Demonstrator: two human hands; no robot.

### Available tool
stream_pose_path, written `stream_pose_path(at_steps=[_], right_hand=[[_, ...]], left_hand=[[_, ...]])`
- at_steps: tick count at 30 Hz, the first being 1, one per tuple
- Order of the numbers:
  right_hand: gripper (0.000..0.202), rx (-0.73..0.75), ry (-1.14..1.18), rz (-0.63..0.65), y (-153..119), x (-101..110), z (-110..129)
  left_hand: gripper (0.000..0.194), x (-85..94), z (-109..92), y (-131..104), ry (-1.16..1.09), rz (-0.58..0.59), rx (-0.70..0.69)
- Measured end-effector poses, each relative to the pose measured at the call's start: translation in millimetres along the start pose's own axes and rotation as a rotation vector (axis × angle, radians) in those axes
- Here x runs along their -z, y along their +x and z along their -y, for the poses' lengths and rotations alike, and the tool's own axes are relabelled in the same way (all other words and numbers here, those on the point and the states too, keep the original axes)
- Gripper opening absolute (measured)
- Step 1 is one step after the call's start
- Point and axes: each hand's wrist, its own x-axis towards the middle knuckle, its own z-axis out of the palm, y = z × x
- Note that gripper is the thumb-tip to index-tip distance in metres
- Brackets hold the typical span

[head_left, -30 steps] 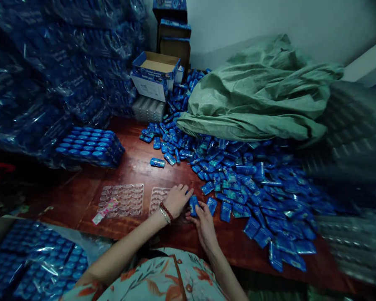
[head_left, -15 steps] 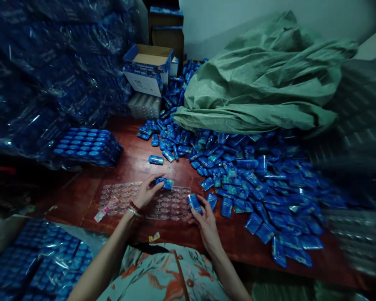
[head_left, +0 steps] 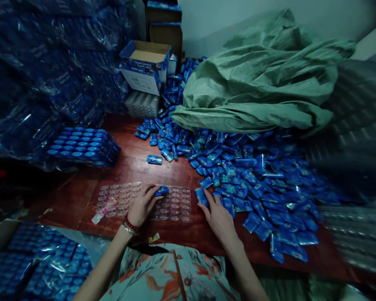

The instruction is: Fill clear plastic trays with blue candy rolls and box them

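You are standing near the start of this tray, by the look of it: the cavities showing in the clear tray (head_left: 175, 205) in front of you are sitting unfilled, and the neighbouring tray (head_left: 120, 194), at its nine o'clock, is showing bare cavities too, with a pink wrapper (head_left: 105, 210) lying across it. What seems to be done is resting at ten o'clock, where a block (head_left: 81, 146) of blue units is sitting in tight, even rows; plenty is apparently remaining, since a broad pile (head_left: 253, 184) of loose packs is spreading from one round to four o'clock. Your left hand (head_left: 141, 207) is pinching a blue pack (head_left: 161, 191) between thumb and fingertips, the rest of it loosely curled, over the clear tray's eleven o'clock corner; whether the pack is touching a cavity, you cannot tell from here. Your right hand (head_left: 219, 217) is half closing, thumb and fingers gripping a second pack (head_left: 201, 196) just off the tray's edge, towards three o'clock. Both packs are looking small, oblong and blue, the second one glossy, their print too blurred for reading.
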Motion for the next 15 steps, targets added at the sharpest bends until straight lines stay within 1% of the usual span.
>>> stream_pose_path(at_steps=[2, 3, 4, 6, 8, 10, 11, 13, 15], right_hand=[[0.045, -0.017, -0.012, -0.065, -6.0, 4.5, -4.2], [0.043, -0.035, -0.015, -0.091, -8.9, 6.2, -7.7], [0.041, -0.053, -0.020, -0.106, -11.7, 7.7, -11.6], [0.039, -0.064, -0.029, -0.118, -16.8, 9.8, -17.8], [0.037, -0.034, -0.006, -0.141, -20.7, 10.5, -16.9], [0.036, 0.069, 0.035, -0.141, -23.0, 8.8, -6.3], [0.035, 0.157, 0.048, -0.107, -23.4, 6.6, 2.1], [0.038, 0.362, 0.039, 0.007, -23.2, -0.7, 21.3], [0.048, 0.504, 0.000, 0.111, -22.7, -10.8, 37.7]], left_hand=[[0.030, -2.6, -3.3, -2.7, 0.084, -0.010, 0.001], [0.030, -4.3, -4.7, -3.4, 0.140, 0.004, 0.015], [0.030, -6.2, -6.1, -3.6, 0.206, 0.038, 0.039], [0.030, -9.4, -9.5, -2.7, 0.345, 0.146, 0.101], [0.030, -10.7, -13.9, -0.1, 0.460, 0.258, 0.140], [0.031, -10.1, -18.7, 4.0, 0.542, 0.343, 0.132], [0.031, -9.3, -21.0, 6.5, 0.577, 0.369, 0.124], [0.032, -7.4, -24.6, 12.0, 0.636, 0.404, 0.111], [0.030, -5.5, -26.9, 18.1, 0.676, 0.413, 0.082]])
